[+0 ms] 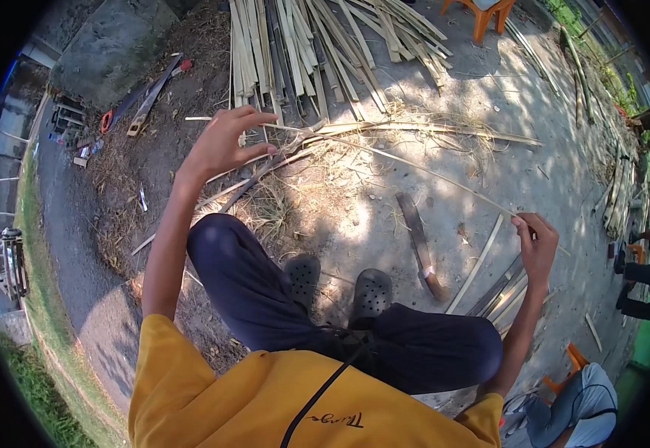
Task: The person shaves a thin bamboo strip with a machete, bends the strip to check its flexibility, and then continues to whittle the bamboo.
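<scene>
A long thin bamboo strip stretches across in front of me. Its right end is pinched between the thumb and fingers of my right hand. My left hand is at the strip's other end, thumb and fingers spread apart; the strip passes by the fingers, without a visible grip on it. Below the strip lies a machete with a wooden handle, flat on the ground between my feet and my right hand. Thin shavings and more split bamboo pieces lie beneath the strip.
A large pile of bamboo strips lies ahead. Two saws rest on the soil at left. More strips lie beside my right knee. An orange chair stands at the back; one person is at lower right, another at far right.
</scene>
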Demonstrator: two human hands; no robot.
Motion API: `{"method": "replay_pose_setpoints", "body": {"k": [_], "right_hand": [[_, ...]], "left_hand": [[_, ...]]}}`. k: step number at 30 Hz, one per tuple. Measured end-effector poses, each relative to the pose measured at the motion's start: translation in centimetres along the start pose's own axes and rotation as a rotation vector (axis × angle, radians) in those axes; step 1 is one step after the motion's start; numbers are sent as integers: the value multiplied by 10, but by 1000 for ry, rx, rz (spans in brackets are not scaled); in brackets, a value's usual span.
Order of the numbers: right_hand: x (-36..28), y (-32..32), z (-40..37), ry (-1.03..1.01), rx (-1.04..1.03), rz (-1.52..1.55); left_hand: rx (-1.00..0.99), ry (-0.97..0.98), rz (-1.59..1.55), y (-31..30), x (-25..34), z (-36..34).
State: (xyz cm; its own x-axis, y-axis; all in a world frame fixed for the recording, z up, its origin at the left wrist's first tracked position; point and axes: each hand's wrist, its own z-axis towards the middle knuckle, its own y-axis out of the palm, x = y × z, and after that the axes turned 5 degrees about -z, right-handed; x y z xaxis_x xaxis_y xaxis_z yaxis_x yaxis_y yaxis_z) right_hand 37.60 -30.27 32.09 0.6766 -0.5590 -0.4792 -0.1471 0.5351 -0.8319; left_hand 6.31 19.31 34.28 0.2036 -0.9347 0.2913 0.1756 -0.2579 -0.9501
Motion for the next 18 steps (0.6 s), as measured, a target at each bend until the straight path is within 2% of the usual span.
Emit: {"method": "replay_pose_setpoints", "body": {"k": [4,5,6,8,10,12,15,16,18], "right_hand": [[21,9,-1,85,16,-23],[28,13,-2,77,8,-40],[28,16,-3,74,-2,-58],[28,23,-4,61,-31,-92],[34,24,0,67,-49,-143],[61,25,-2,62,-158,-297],[120,32,-18,96,-134,-265],[127,35,-23,112,-130,-273],[136,38,-33,93,-96,-302]], "left_hand": [[104,25,-72,6,-77,-15],[100,-39,-104,9,-87,-19],[92,-104,-139,12,-91,-22],[119,-43,-160,19,-99,-28],[235,-146,-172,31,-101,-32],[340,-117,-184,43,-114,-38],[379,-103,-87,62,-129,-50],[392,-121,11,68,-133,-54],[413,-149,-31,84,-134,-59]]}}
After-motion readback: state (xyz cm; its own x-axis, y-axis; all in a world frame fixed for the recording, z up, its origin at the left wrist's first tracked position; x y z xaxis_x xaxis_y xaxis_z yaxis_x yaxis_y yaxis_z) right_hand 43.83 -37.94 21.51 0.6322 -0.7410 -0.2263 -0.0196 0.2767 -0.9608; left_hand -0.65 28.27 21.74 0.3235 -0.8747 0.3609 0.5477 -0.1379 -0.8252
